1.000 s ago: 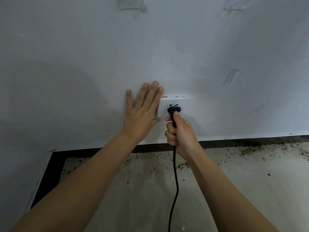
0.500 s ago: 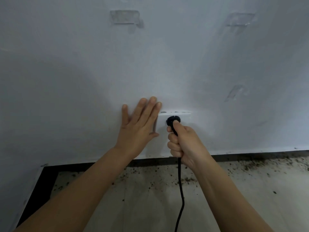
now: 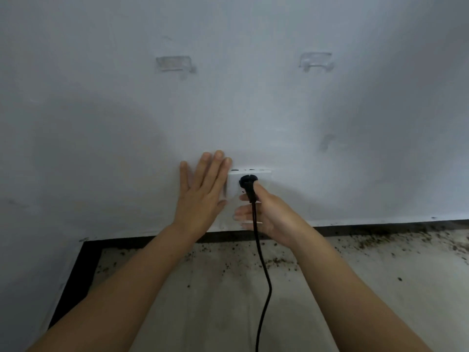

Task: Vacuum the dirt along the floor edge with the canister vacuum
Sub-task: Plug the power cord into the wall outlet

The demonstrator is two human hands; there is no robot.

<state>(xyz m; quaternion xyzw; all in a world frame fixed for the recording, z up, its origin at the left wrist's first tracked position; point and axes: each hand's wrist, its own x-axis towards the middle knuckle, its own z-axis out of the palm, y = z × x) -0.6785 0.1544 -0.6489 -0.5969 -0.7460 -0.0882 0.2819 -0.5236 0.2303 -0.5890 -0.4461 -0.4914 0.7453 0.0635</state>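
A black plug (image 3: pixel 248 179) sits in the white wall socket (image 3: pixel 264 177) low on the wall. Its black cord (image 3: pixel 264 275) hangs down across the floor and leaves the bottom of the view. My right hand (image 3: pixel 275 215) is just below the plug with its fingers uncurled behind the cord and its thumb beside the plug's neck. My left hand (image 3: pixel 200 196) lies flat on the wall, fingers apart, at the socket's left edge. Dark dirt crumbs (image 3: pixel 368 241) lie along the floor edge under the wall. The canister vacuum is not in view.
A white wall (image 3: pixel 228 110) fills most of the view, with two clear stick-on hooks (image 3: pixel 173 63) high up. A dark gap (image 3: pixel 76 275) runs along the wall's foot and down the left corner. The pale floor (image 3: pixel 203 301) carries scattered specks.
The plug went from just in front of the socket into it. My right hand's fingers have uncurled from around the plug. My left hand stayed flat on the wall.
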